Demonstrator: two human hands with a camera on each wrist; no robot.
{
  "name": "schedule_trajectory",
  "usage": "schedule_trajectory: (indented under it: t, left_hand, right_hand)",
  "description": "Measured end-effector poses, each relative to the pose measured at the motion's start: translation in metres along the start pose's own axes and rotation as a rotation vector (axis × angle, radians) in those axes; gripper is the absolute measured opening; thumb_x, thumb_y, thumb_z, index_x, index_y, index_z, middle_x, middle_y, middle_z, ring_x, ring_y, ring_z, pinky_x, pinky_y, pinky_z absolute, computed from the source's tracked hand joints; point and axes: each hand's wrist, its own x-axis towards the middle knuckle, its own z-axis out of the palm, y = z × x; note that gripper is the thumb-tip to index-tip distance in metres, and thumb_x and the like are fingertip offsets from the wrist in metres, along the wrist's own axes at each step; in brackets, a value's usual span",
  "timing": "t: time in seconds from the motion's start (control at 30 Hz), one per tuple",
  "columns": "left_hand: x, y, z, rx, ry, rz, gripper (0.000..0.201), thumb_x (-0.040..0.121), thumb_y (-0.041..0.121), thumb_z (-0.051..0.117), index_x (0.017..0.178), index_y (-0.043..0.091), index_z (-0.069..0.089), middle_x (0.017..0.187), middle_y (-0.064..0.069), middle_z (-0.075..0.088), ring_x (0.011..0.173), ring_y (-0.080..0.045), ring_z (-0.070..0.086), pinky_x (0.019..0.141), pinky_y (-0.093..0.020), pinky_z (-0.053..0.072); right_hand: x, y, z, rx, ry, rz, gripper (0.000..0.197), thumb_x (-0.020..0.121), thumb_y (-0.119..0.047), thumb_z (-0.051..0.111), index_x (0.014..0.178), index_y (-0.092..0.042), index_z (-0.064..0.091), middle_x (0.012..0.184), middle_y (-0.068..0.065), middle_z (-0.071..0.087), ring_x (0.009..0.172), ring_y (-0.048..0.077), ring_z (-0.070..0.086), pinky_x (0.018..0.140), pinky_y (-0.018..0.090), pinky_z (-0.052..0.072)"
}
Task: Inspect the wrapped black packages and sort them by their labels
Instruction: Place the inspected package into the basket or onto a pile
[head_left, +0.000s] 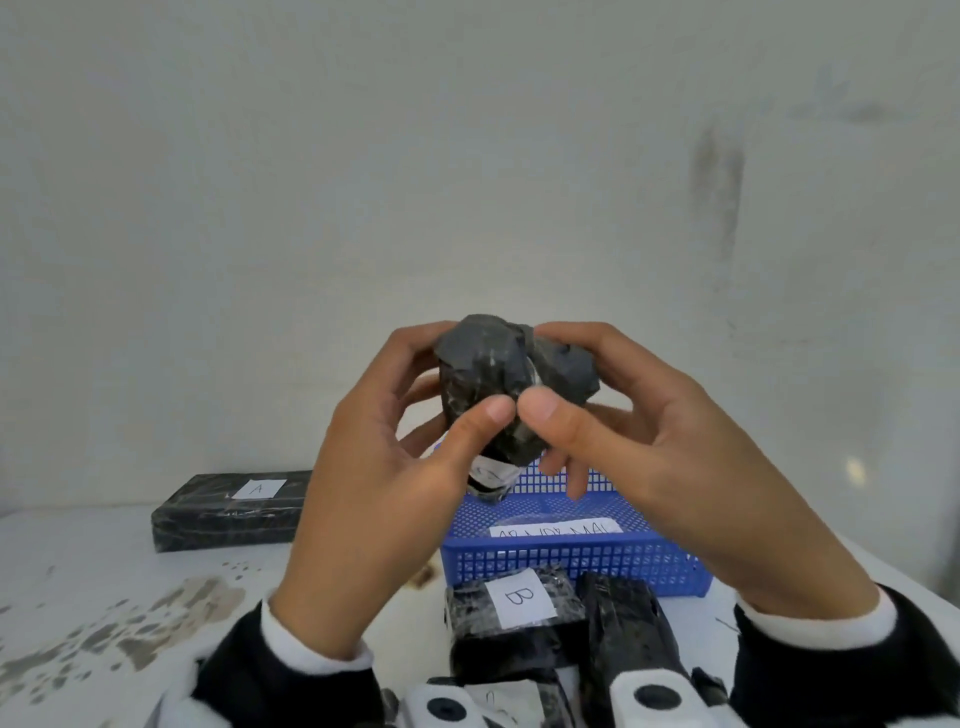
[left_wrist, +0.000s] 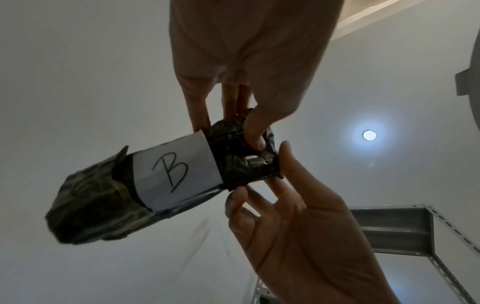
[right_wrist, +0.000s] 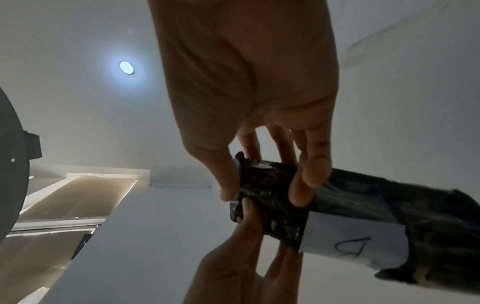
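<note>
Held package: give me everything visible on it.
The elongated package wrapped in crinkled glossy black plastic is held in the air above the blue perforated plastic basket. A white paper label handwritten "B" wraps its middle. The left hand and right hand both pinch its upper end, thumbs in front; its lower end hangs free.

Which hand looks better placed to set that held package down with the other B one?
Probably the right hand: the B-labelled black wrapped package is pinched by both hands, and the B package on the table lies nearer the right.
</note>
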Motion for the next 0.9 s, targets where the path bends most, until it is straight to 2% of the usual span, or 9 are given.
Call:
schedule_trajectory:
  t: [0.1,0.2,0.37,0.47,0.57,0.63,0.7,0.77,0.9]
  left_hand:
    - [0.000,-0.003,-0.001,-0.021,-0.023,0.003,0.036,0.078,0.024,0.072,0.112,0.029,0.062,0.110,0.014,0.069,0.111,-0.007,0.062,0.087,-0.020,0.054]
    - [0.001,-0.003,-0.004,-0.055,-0.061,-0.039,0.046,0.073,0.044,0.065,0.118,0.035,0.064,0.111,0.009,0.071,0.110,-0.011,0.064,0.081,-0.017,0.052]
    - [0.001,0.000,-0.007,-0.029,-0.038,-0.022,0.038,0.073,0.044,0.067,0.110,0.040,0.066,0.109,0.011,0.071,0.105,-0.013,0.067,0.091,-0.037,0.053]
    - [0.001,0.002,-0.009,-0.031,-0.021,-0.011,0.029,0.074,0.037,0.069,0.103,0.036,0.066,0.106,0.011,0.071,0.101,-0.017,0.068,0.090,-0.041,0.053]
    - [0.000,0.008,-0.010,-0.095,0.012,-0.058,0.025,0.075,0.048,0.069,0.088,0.027,0.067,0.090,0.011,0.071,0.083,-0.010,0.070,0.080,-0.033,0.056]
    - [0.000,0.010,-0.009,-0.104,0.021,-0.123,0.035,0.077,0.056,0.071,0.080,0.023,0.064,0.085,0.007,0.072,0.073,-0.010,0.070,0.074,-0.031,0.057]
    - [0.001,0.008,-0.009,-0.133,0.030,-0.208,0.037,0.072,0.050,0.070,0.086,0.017,0.060,0.087,-0.002,0.075,0.068,-0.012,0.070,0.065,-0.025,0.057]
    - [0.002,0.006,-0.010,-0.189,0.036,-0.252,0.033,0.076,0.029,0.071,0.099,0.014,0.053,0.088,-0.005,0.076,0.067,-0.014,0.071,0.056,-0.020,0.054]
    - [0.003,0.001,-0.012,-0.161,0.047,-0.251,0.038,0.084,0.004,0.067,0.112,0.020,0.048,0.093,0.007,0.076,0.082,-0.014,0.073,0.060,-0.019,0.055]
  right_hand:
    - [0.002,0.004,0.000,0.032,-0.032,0.041,0.037,0.081,-0.039,0.066,0.118,-0.036,0.061,0.101,-0.009,0.070,0.066,0.022,0.073,0.059,0.029,0.056]
    - [0.003,0.006,-0.001,0.051,-0.027,0.040,0.035,0.080,-0.034,0.067,0.115,-0.031,0.064,0.094,-0.002,0.074,0.070,0.024,0.074,0.071,0.033,0.061]
    - [0.002,0.006,0.002,0.051,-0.015,0.010,0.027,0.089,-0.023,0.068,0.114,-0.032,0.066,0.100,-0.002,0.073,0.073,0.021,0.074,0.076,0.031,0.061]
    - [0.002,0.007,0.004,0.020,0.005,0.006,0.023,0.089,-0.024,0.068,0.110,-0.033,0.066,0.099,0.001,0.073,0.074,0.021,0.074,0.078,0.035,0.062]
    - [0.002,0.006,0.006,-0.023,0.003,-0.021,0.014,0.089,-0.036,0.071,0.102,-0.037,0.068,0.099,0.012,0.074,0.079,0.038,0.070,0.079,0.054,0.058]
    - [0.001,0.003,0.008,-0.043,0.021,-0.075,0.022,0.085,-0.048,0.066,0.096,-0.029,0.072,0.109,-0.002,0.071,0.085,0.034,0.069,0.082,0.050,0.057]
    - [0.001,0.001,0.011,-0.083,0.030,-0.130,0.020,0.088,-0.040,0.064,0.095,-0.024,0.073,0.114,-0.013,0.068,0.086,0.019,0.070,0.084,0.042,0.058]
    - [0.001,0.002,0.011,-0.119,0.015,-0.149,0.011,0.094,-0.025,0.066,0.100,-0.033,0.069,0.118,-0.015,0.066,0.079,0.012,0.069,0.078,0.037,0.060]
    - [-0.002,0.000,0.014,-0.154,0.055,-0.122,0.050,0.080,-0.036,0.076,0.117,-0.055,0.048,0.130,-0.033,0.047,0.074,0.012,0.071,0.077,0.030,0.060]
